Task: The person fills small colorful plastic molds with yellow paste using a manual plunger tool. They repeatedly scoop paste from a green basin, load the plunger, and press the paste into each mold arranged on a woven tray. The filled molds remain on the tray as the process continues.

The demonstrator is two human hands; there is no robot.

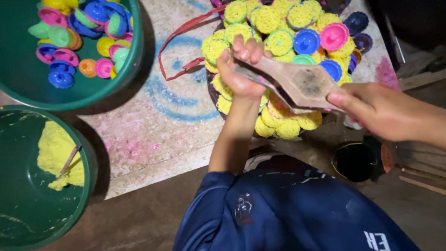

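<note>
Left hand: the left hand (241, 69) grips the narrow end of a wooden mould (297, 83), fingers curled tight round it.
Right hand: the right hand (376, 109) holds the wide end of the same mould, thumb pressed on its edge.
Mould: brown, flat and worn, held level between both hands, just above the heap of sweets.
Sweets: a basket (214, 90) piled with yellow crumbly sweets (278, 42), some set in pink, blue and green plastic cups (320, 37).
Top left corner: a green tub (134, 56) full of loose coloured cups (69, 37).
Lower left: a 2nd green tub (86, 186) with yellow dough (55, 153) and a stick in it.
Mat: a stained mat (153, 121) lies under the basket.
</note>
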